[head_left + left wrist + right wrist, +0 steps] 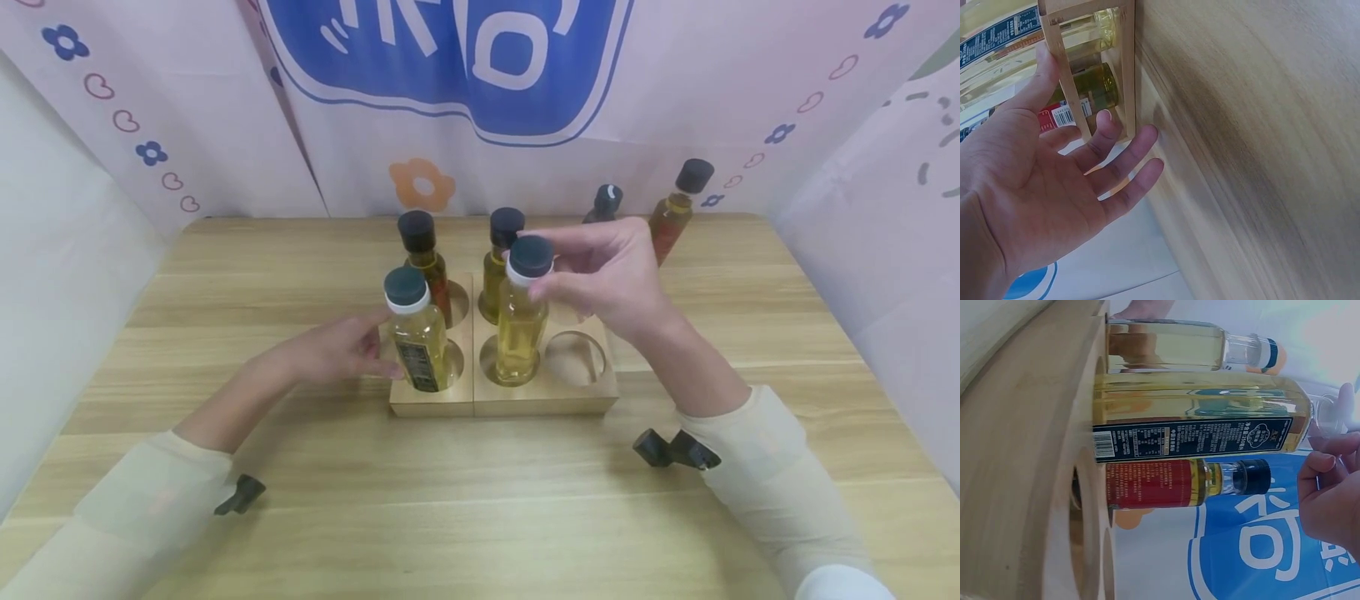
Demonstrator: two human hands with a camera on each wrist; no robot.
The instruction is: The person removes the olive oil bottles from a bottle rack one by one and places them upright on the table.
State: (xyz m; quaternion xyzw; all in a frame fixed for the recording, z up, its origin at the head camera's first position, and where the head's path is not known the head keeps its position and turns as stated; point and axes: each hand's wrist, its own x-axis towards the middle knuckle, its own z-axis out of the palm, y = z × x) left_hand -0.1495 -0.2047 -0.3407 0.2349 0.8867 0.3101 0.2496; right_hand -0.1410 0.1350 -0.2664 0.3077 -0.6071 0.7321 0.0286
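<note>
Our right hand (pixel 611 275) pinches the top of the front middle bottle (pixel 519 333), thumb and fingers closed to the width of its cap. The bottle is upright with its base at a round hole in the wooden rack (pixel 543 407); whether it sits fully down, we cannot tell. Our left hand (pixel 341 346) has loosely parted fingers and grips nothing; it is by the rack's left edge, just beside the front left bottle (pixel 418 337), and we cannot tell whether the thumb touches it. Between the pinched bottle and the rack's right edge we see an open round hole (pixel 576 360). Close behind the front pair stand a back left bottle (pixel 431 271) and a back middle bottle (pixel 493 275). Past our right hand rises a far right bottle (pixel 671 221), its base hidden. We see tabletop (pixel 480 500) reaching well past both rack sides and its front edge, with a printed cloth (pixel 225 125) along the back.
</note>
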